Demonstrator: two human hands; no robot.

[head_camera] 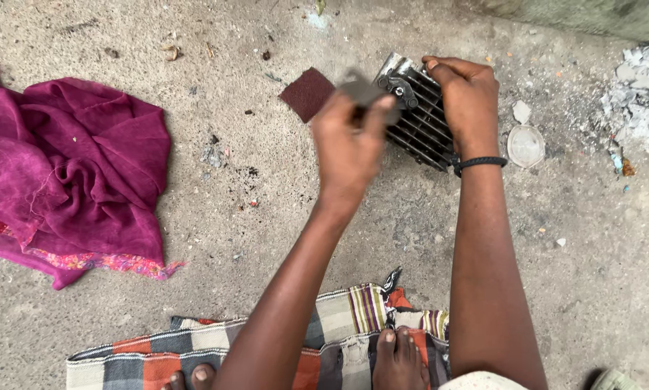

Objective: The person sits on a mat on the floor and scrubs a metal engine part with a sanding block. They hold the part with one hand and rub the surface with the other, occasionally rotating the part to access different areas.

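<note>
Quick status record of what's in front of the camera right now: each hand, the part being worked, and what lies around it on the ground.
left hand: grips a small grey tool, blurred, against the part
right hand: steadies the finned metal block from its top
surface: rough concrete floor
near part: dark red abrasive pad, pale round disc, grey ash pile
left side: magenta cloth
below: checked cloth under feet
</note>
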